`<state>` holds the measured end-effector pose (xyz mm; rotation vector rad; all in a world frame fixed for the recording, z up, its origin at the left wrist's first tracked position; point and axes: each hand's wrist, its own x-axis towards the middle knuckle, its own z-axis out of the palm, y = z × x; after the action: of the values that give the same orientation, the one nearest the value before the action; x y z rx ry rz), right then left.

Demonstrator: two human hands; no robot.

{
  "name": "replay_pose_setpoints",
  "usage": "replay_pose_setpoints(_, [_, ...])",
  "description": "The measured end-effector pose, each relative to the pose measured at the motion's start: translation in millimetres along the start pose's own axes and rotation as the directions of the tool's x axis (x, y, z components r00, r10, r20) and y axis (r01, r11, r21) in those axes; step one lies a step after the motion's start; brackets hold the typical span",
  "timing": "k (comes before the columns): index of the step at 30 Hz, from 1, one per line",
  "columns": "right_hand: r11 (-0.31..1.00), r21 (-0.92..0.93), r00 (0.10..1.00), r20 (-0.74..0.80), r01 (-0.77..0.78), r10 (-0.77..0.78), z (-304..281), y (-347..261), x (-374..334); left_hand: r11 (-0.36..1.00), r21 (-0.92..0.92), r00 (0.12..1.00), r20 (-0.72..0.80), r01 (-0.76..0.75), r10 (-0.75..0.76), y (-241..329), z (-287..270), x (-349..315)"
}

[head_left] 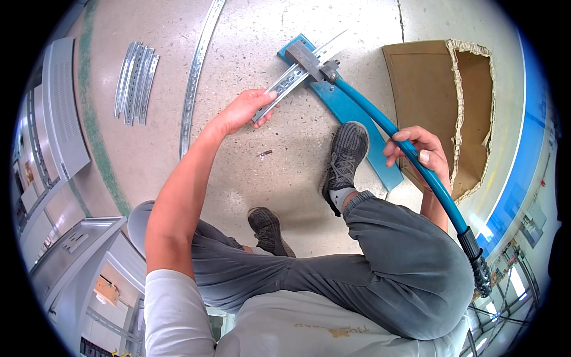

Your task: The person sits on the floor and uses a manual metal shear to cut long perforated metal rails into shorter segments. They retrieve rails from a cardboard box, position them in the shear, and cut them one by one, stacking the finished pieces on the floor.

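Left hand (247, 109) pinched the slotted metal rail (282, 86), which sat in the grey block (302, 58) on the blue base (333, 100), likely to steady it; right hand (434, 152) curled round the blue lever (373, 113), presumably for leverage.

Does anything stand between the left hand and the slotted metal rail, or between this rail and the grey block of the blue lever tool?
Nothing visible does. The left hand holds the near end of the slotted metal rail, and the rail reaches right up to the grey block.
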<state>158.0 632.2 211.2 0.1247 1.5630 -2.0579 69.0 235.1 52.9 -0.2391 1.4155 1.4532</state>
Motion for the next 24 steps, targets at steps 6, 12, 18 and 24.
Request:
replay_pose_setpoints(6, [1.000,0.005,1.000,-0.006,-0.009,0.009,1.3,-1.0,0.3,1.000,-0.005,1.000,-0.008,-0.022,0.022,-5.6,-1.1,1.2])
replay_pose_setpoints(12, [1.000,0.001,1.000,-0.010,-0.009,0.009,1.5,-1.0,-0.2,0.999,-0.011,0.999,-0.021,-0.042,0.042,-3.7,5.5,1.9])
replay_pose_setpoints(18, [1.000,-0.003,1.000,-0.003,-0.031,0.031,0.7,-2.6,-0.1,0.999,-0.018,0.998,-0.043,-0.036,0.035,-4.7,8.2,3.2])
replay_pose_setpoints(24, [1.000,-0.008,1.000,-0.021,-0.015,0.015,4.3,-4.2,-0.3,0.999,-0.018,0.998,-0.053,-0.032,0.031,-3.5,10.6,3.0])
